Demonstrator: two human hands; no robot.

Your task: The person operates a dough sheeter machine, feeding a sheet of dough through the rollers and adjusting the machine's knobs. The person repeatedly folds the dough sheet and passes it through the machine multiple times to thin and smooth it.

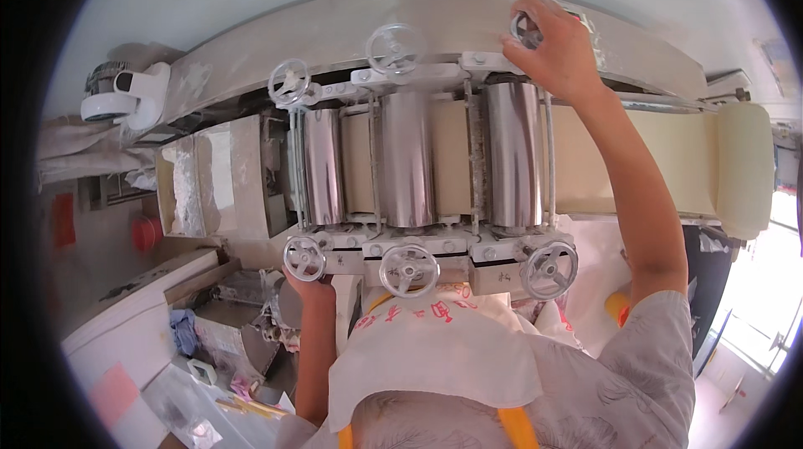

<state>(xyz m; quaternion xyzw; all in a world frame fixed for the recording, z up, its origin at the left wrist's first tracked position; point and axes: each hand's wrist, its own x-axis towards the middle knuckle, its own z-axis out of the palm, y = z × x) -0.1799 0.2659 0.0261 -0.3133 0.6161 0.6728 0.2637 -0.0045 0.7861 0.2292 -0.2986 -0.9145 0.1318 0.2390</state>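
Note:
A roller machine with three shiny metal rollers (407, 160) stretches across in front of me, with small metal handwheels along its near and far sides. My right hand (556, 43) reaches over it, fingers curled round the far right handwheel (520, 29). At the near left handwheel (304, 258), my left hand (309, 285) is closed at the lower rim; part of its fingers is hidden. Between the rollers shows a pale beige sheet or belt (452, 160). Other handwheels stand untouched: near middle (409, 271), near right (549, 271), far middle (393, 49) and far left (289, 82).
A cream belt (648, 160) runs right to a thick pale roll (744, 171). A dusty open-topped box (213, 177) sits at the machine's left end. Further left are a white camera-like device (138, 98) and, lower, a grey metal machine (238, 307) with a blue cloth (183, 331).

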